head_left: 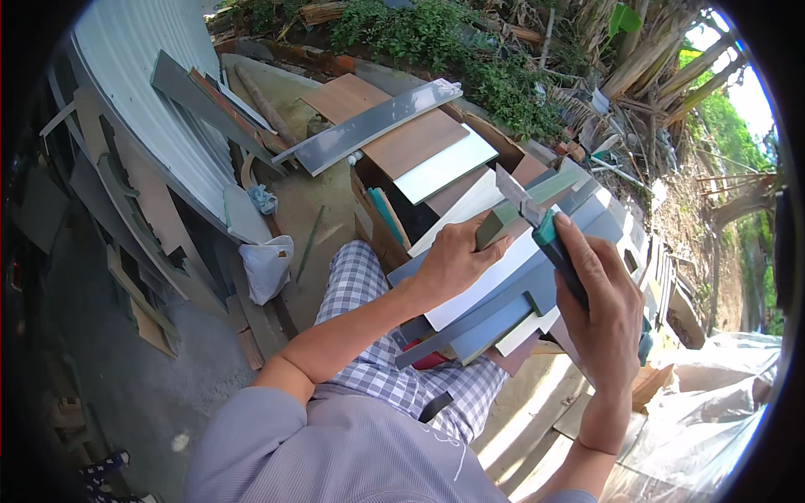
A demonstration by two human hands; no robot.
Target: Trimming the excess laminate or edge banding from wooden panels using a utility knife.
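Note:
My left hand (pixel 457 261) is closed round the near end of a narrow grey-green strip of board (pixel 501 225), which points away to the upper right. In my right hand (pixel 605 306) is a utility knife (pixel 560 256) with a black and green handle. Its blade extends up and to the left, close beside the strip; I cannot tell whether they touch. Below both hands lies a pile of cut board pieces (pixel 495 314) in white, blue-grey and brown, heaped over my lap and in front of me.
A long grey board (pixel 369 126) lies across a brown panel (pixel 352 96) ahead, by a cardboard box (pixel 369 220). Offcuts (pixel 126 201) lean against a corrugated metal sheet (pixel 147 92) at left. A white plastic bag (pixel 267 268) sits near my knee; plastic sheeting (pixel 713 402) lies right.

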